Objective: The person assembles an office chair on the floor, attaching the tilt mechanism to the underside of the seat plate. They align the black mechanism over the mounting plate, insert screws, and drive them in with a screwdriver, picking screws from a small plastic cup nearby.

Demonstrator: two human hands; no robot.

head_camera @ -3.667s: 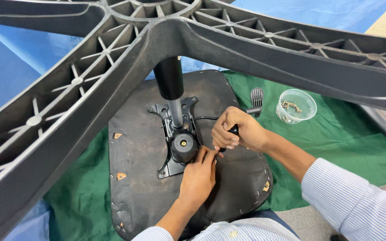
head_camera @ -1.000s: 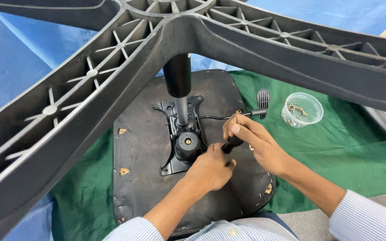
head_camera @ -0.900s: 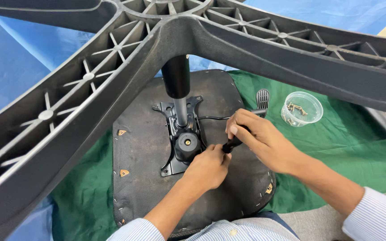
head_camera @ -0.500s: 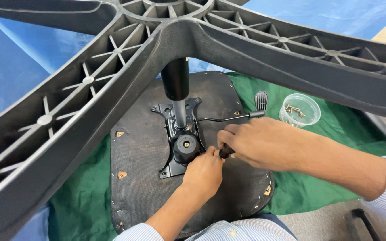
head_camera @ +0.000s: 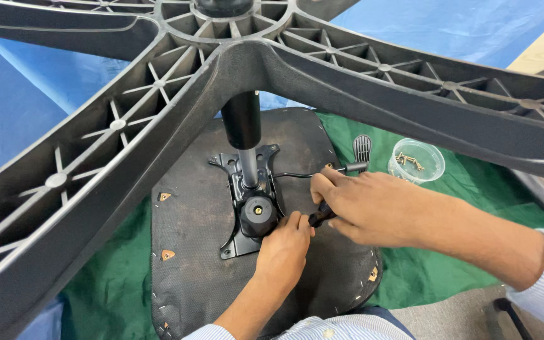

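Close over an upturned office chair, we work with both hands at the metal mechanism plate (head_camera: 247, 201) bolted to the underside of the seat (head_camera: 203, 252). Our right hand (head_camera: 366, 204) is curled shut around the dark handle of a tool (head_camera: 320, 217), seemingly a screwdriver, whose tip is hidden between our hands, so we cannot tell exactly where it meets the plate. Our left hand (head_camera: 284, 242) rests with fingers bent against the lower right edge of the plate, just beside the round black knob (head_camera: 258, 214); whether it pinches anything small we cannot tell. Both wrists end in pale striped shirt cuffs.

From the plate a thin black lever (head_camera: 322, 171) runs out to the right, passing behind our right hand and ending in a ribbed paddle (head_camera: 362, 148). The gas cylinder (head_camera: 242, 126) rises from the plate toward us and meets the hub of the black five-arm chair base (head_camera: 347, 82), whose ribbed arms span the whole upper view.

The seat lies face down on a green cloth (head_camera: 461, 208). On that cloth, to the right of the paddle, stands a small clear plastic cup (head_camera: 417, 162) holding brass-coloured screws. Blue sheeting (head_camera: 20, 107) covers the area beyond.
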